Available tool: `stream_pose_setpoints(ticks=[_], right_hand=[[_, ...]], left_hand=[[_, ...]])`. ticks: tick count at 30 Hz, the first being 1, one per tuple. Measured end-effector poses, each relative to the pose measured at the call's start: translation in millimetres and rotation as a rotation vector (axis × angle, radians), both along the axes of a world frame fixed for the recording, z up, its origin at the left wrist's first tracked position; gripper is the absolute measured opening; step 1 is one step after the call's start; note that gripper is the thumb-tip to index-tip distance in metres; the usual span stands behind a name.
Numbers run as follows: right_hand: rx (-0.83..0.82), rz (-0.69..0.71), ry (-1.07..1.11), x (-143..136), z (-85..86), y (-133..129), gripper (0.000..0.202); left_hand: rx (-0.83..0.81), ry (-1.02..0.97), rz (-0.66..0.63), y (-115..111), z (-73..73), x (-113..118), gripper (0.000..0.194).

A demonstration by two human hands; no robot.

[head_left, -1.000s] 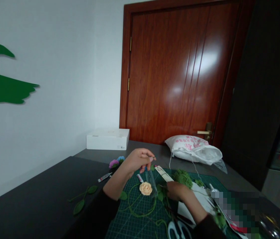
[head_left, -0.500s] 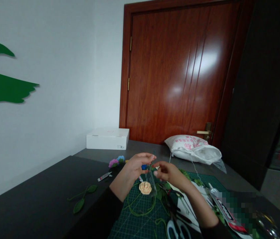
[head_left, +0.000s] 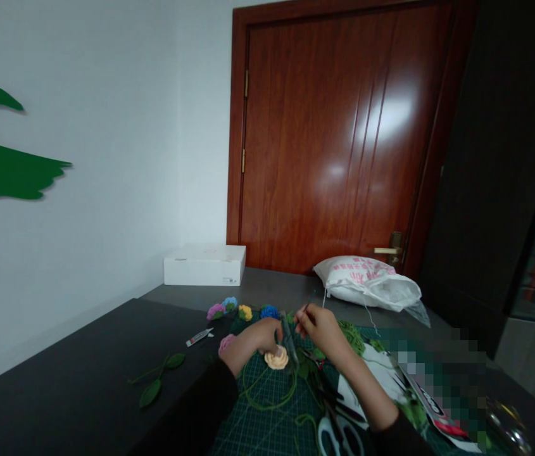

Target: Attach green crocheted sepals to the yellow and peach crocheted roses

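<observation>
My left hand [head_left: 266,335] is lowered over a cream knitted rose [head_left: 276,359], its fingers curled and pinching at the top of the flower. A little to the right, my right hand [head_left: 318,326] is closed in a pinch on a thin dark stick [head_left: 311,301] that points upward. Between the hands lies a clear plastic sleeve [head_left: 290,342]. A loop of green yarn [head_left: 271,407] lies on the green cutting mat [head_left: 248,437] below the rose. Partly behind my left forearm is a pink flower [head_left: 226,344].
Blue [head_left: 270,311], yellow [head_left: 245,312] and purple flowers [head_left: 216,311] lie beyond my hands. Scissors [head_left: 338,437] rest near the front edge. A small glue tube [head_left: 199,337] and a leafy stem [head_left: 151,392] are leftward; a white bag [head_left: 362,282] and box [head_left: 205,266] stand behind.
My left hand has come down from the thin upright stick to the cream rose. My right hand has moved slightly up and now holds a thin stick.
</observation>
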State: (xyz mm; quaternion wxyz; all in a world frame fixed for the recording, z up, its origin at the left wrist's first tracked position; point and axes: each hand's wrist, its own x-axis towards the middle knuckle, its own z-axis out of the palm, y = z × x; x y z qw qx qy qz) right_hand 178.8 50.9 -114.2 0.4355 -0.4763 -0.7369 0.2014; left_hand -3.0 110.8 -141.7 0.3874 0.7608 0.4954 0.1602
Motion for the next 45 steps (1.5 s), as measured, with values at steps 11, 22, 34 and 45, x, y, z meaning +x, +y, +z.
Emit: stream_pose_setpoints(ticks=[11,22,34,45], right_hand=[[0.009,0.002,0.04,-2,-4.1,2,0.024],[0.208,0.023,0.208,1,33.7,-24,0.037],[0.546,-0.168,0.205,-8,49.7,-51,0.024],[0.664,-0.277,0.187,-5,44.4,-50,0.02]], left_hand=[[-0.011,0.056,-0.106,13,-10.4,-4,0.042],[-0.062,-0.631,-0.069,-27,56.8,0,0.066],[-0.068,-0.971,-0.072,-72,99.0,4,0.041],[-0.056,-0.984,-0.082,-80,104.6,5,0.037]])
